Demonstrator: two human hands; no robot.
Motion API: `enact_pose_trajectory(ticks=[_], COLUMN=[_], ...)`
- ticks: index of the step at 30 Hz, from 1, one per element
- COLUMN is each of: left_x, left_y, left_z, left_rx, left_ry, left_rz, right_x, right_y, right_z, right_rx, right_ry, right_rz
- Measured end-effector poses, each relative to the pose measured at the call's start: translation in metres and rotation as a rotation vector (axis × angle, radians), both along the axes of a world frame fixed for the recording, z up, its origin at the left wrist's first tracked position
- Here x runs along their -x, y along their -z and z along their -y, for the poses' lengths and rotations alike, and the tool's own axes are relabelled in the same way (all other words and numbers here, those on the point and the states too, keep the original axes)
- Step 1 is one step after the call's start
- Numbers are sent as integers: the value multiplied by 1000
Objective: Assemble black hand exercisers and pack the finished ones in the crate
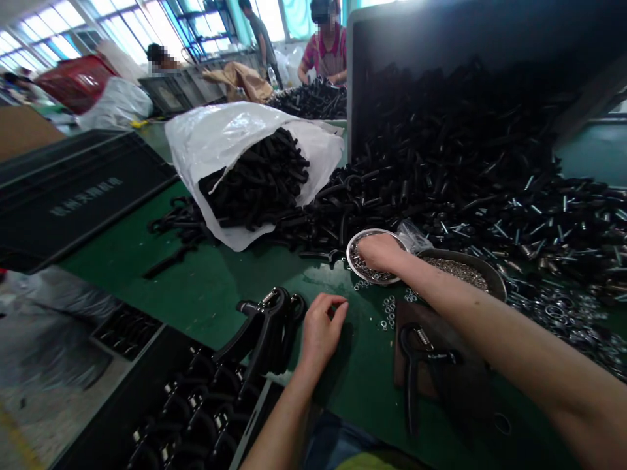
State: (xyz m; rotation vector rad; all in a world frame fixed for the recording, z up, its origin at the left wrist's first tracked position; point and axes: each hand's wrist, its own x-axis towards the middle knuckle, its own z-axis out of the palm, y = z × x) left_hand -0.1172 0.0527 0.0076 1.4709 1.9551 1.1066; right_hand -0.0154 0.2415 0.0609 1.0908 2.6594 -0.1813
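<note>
Over the green counter [206,287], black parts [353,189] are left heaped, seemingly finished grips [191,408] are crated, one grip [410,385] is laid partly on a brown block [409,314], the left hand [322,321] is loosely curled, apparently empty, and whatever is held by the right hand [379,251] is hidden in a bowl [349,256].

This looks like a factory assembly workshop, shown by the green worktop [200,307] heaped with black handles [353,196] and loose metal parts [553,313], the bowl [349,253] of small pieces, the tipped bin [441,32], the stuffed white sack [220,137], and a person [329,52] at another heap [313,101] near big windows [53,19].
</note>
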Motion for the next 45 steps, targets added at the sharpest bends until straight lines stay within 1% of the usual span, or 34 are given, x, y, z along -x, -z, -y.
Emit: enact_pose_trajectory(ticks=[2, 4, 6, 8, 9, 11, 13, 14, 16, 17, 21, 24, 27, 30, 33, 35, 37, 39, 41, 43, 45], left_x=[1, 3, 6, 10, 12, 14, 15, 14, 11, 8, -3, -9, -13, -14, -15, -14, -13, -13, -15, -20, -30], left_y=[-3, -7, -13, -20, -25, -34, -43, -47, -53, -56, -57, -54, -53, -53, -59, -64, -69, -70, -67, -59, -49], left_z=[-5, -16, -33, -55, -68, -94, -118, -128, -144, -151, -163, -165, -165, -165, -160, -151, -138, -119, -96, -73, -50], left_rx=[-25, -63, -106, -117, -95, 20, 159, 214, 293, 322, 430, 465, 474, 470, 432, 383, 333, 283, 250, 240, 245], left_ry=[-8, -14, 8, 95, 160, 317, 445, 485, 517, 512, 472, 466, 483, 505, 498, 479, 462, 469, 486, 496, 497], left_rz=[-5, -36, -118, -272, -369, -568, -705, -744, -777, -784, -831, -859, -874, -870, -848, -819, -786, -644, -385, -120, 38], right_x=[-2, -8, -18, -30, -37, -53, -70, -78, -94, -102, -125, -138, -151, -161, -166, -165, -163, -161, -160, -158, -157], right_y=[-2, -4, -6, -8, -8, -8, -8, -8, -8, -8, -10, -10, -5, 7, 22, 31, 37, 41, 45, 47, 48], right_z=[0, 0, 1, 3, 4, 11, 20, 25, 36, 42, 63, 77, 92, 106, 117, 122, 123, 122, 123, 126, 132], right_rx=[-17, -32, -40, -46, -49, -34, 21, 58, 132, 164, 302, 396, 444, 431, 416, 389, 330, 273, 228, 198, 153], right_ry=[32, 71, 118, 168, 187, 216, 238, 255, 300, 333, 477, 543, 566, 533, 494, 479, 458, 437, 428, 432, 394], right_rz=[-37, -84, -134, -189, -211, -296, -459, -557, -727, -775, -877, -911, -913, -895, -863, -832, -760, -676, -622, -606, -574])
